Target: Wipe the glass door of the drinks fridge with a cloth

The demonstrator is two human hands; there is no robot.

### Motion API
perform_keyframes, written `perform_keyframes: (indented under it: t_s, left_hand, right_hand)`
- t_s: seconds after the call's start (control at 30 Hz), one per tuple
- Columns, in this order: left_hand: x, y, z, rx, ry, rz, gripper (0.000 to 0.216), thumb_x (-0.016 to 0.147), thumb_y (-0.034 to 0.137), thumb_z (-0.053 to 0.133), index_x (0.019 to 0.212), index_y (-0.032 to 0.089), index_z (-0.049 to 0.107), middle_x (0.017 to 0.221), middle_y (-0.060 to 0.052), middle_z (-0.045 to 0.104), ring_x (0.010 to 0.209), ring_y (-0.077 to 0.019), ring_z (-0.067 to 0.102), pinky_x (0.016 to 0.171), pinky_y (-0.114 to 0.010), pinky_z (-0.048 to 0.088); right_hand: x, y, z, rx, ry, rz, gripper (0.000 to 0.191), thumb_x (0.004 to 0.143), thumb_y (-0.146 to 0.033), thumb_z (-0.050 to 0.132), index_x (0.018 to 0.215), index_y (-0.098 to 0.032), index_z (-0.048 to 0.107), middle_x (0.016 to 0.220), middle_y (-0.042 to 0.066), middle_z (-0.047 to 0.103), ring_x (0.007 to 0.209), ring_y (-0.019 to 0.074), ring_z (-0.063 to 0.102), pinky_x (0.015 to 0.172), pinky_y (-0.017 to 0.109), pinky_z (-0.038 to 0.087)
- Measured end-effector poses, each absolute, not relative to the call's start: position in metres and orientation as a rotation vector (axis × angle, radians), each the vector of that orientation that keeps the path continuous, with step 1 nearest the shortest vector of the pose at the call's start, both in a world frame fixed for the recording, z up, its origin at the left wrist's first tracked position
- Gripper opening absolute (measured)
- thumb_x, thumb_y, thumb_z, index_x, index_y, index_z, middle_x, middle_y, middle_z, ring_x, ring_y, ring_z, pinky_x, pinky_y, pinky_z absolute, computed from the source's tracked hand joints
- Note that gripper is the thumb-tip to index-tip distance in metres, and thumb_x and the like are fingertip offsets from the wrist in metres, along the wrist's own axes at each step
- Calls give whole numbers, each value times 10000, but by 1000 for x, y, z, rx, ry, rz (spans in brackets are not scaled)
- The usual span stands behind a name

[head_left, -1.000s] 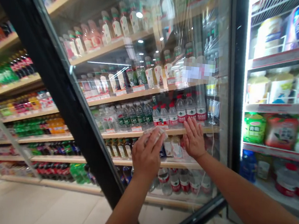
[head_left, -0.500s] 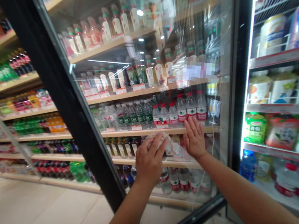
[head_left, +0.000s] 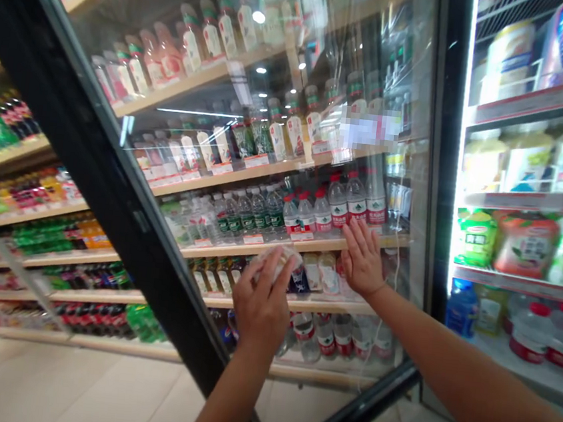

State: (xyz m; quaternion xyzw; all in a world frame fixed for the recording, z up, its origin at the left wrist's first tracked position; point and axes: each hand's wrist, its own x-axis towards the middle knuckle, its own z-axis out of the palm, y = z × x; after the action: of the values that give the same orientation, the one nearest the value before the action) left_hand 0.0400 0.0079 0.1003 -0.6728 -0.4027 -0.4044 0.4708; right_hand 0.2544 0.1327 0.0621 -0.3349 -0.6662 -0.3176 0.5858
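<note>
A glass door [head_left: 271,216] of a drinks fridge, framed in black, fills the middle of the head view. My left hand [head_left: 264,303] presses a crumpled whitish cloth [head_left: 276,259] against the pane, fingers spread over it. To its right, my right hand [head_left: 364,263] lies flat on the glass with fingers stretched and nothing in it. Through the pane, red-capped water bottles [head_left: 347,201] show just above my right hand. Part of the cloth is hidden under my left fingers.
The door's black frame [head_left: 114,173] slants down on the left. Shelves of bottles [head_left: 51,240] stand beyond it above the tiled floor [head_left: 92,386]. On the right, the fridge interior [head_left: 525,284] holds bottled drinks on several shelves. A pale cable [head_left: 394,283] hangs near the right hand.
My left hand has slid left across the glass with the cloth. My right hand stays flat at nearly the same spot on the pane. The view has shifted slightly.
</note>
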Motion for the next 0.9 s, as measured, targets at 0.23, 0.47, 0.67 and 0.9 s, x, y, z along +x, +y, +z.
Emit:
perform_keyframes:
  t_s: [0.23,0.47,0.67,0.9]
  left_hand:
    - [53,9,73,-1879,-831,-767,393,947,147,474,1268,303,638,1348,27,623,1139,-199,559,935,-345,450]
    - [58,12,121,-1600,-983,-954,434,912,107,529,1302,278,615,1408,-9,573,1182,-244,510,1010,-398,415]
    - [78,20,83,-1893,-879,-706,353,947,194,511,1268,285,628,1409,30,575,1212,-211,523,1000,-364,437]
    - [80,31,121,-1826,-916,-841,518,960,137,455,1467,234,417,1424,-25,562,1315,-208,471,1102,-375,374]
  right_hand:
    - [255,133,62,-791,-1548,-747,645,969,-228,394,1573,-219,169,1581,105,367,1512,242,229,1212,491,229]
    - [255,131,62,-790,-1554,-749,652,967,-223,394,1575,-219,158,1588,106,352,1518,239,205,1215,490,224]
    - [256,133,62,-779,-1552,-737,647,966,-221,401,1572,-217,173,1575,111,377,1516,233,216,1218,486,219]
    - [252,107,71,-726,-1553,-511,612,974,-196,400,1559,-250,226,1570,104,385,1495,244,278,1207,534,272]
